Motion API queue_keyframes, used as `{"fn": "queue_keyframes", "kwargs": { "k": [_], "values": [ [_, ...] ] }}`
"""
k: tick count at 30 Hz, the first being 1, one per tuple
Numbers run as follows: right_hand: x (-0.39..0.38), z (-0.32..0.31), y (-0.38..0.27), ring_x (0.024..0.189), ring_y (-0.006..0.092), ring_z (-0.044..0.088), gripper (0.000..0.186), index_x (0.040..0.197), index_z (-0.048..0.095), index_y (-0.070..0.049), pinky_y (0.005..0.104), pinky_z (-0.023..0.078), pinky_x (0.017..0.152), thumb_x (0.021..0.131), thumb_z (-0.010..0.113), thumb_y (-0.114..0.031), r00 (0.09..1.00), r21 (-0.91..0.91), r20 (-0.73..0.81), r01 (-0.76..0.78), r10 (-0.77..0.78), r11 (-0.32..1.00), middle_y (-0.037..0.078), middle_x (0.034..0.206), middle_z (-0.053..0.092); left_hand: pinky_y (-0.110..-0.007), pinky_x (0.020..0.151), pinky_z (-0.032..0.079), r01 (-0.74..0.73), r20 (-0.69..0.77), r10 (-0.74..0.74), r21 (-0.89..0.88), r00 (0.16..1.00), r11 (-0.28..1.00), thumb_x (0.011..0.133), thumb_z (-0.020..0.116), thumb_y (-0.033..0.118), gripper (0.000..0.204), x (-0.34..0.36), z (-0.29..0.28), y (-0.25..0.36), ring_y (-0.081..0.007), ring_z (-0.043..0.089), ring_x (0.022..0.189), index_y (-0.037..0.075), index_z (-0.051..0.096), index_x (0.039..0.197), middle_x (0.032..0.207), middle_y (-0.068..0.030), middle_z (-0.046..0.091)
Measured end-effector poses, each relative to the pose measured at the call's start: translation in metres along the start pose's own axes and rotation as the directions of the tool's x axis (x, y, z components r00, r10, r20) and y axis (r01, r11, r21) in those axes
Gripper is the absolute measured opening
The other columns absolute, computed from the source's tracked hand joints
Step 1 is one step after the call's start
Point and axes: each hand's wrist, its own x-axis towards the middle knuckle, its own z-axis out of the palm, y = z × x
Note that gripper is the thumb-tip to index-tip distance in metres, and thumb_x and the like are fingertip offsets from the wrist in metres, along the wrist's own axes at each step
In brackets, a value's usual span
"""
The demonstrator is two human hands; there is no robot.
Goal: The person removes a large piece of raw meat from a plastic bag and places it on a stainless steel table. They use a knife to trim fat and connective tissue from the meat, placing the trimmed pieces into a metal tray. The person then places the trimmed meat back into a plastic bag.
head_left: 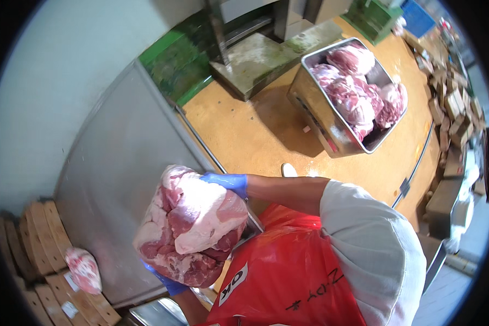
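A large slab of raw meat (193, 228), pink with white fat, is held between my two blue-gloved hands over the near edge of a grey metal table (122, 179). My right hand (226, 182) lies against its far right side, fingers stretched along the fat and partly hidden. At its lower left side is my left hand (167, 279), which supports it from below; most of those fingers are out of sight under the meat.
A steel bin (315, 117) full of raw meat pieces stands on the yellow floor at right. Green crates (182, 60) and a metal platform (266, 60) sit beyond the table. Another meat piece (84, 270) lies by brown slatted stacks (43, 233) at left. Brown blocks (453, 108) pile up far right.
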Motion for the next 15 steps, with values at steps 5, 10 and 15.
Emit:
{"fn": "queue_keyframes", "kwargs": {
  "k": [5, 10, 15],
  "values": [
    [-0.096, 0.004, -0.019, 0.117, 0.0189, 0.064, 0.049, 0.14, 0.06, -0.011, 0.0395, 0.053, 0.101, 0.103, 0.059, -0.044, 0.916, 0.021, -0.107, 0.392, -0.387, 0.92, 0.005, 0.133, 0.066, -0.042, 0.111, 0.044, -0.407, 0.214, 0.347, 0.421, 0.913, 0.811, 0.103, 0.059, 0.02, 0.047, 0.021, 0.069, 0.111, -0.0249, 0.057, 0.124, 0.001, 0.048, 0.145, 0.139, -0.0119, 0.056],
    [-0.296, 0.029, -0.138, 0.121, 0.022, 0.064, 0.06, 0.146, 0.055, -0.01, 0.0415, 0.052, 0.106, 0.102, 0.061, -0.051, 0.832, 0.194, -0.399, 0.488, -0.386, 0.851, 0.008, 0.136, 0.065, -0.042, 0.111, 0.046, -0.086, 0.405, 0.17, -0.218, 0.898, 0.972, 0.106, 0.053, 0.027, 0.047, 0.046, 0.243, 0.252, -0.0254, 0.058, 0.124, 0.003, 0.047, 0.146, 0.139, -0.0116, 0.057],
    [-0.507, -0.042, -0.289, 0.119, 0.02, 0.064, 0.05, 0.141, 0.058, -0.006, 0.0373, 0.051, 0.105, 0.104, 0.059, -0.04, 0.432, -0.293, -0.566, 0.69, -0.702, 0.661, 0.01, 0.132, 0.065, -0.042, 0.111, 0.047, 0.128, 0.663, 0.281, -0.497, 0.694, 0.858, 0.109, 0.045, 0.038, 0.051, 0.024, 0.514, 0.396, -0.0254, 0.057, 0.128, 0.006, 0.045, 0.148, 0.141, -0.01, 0.056]
  ]
}}
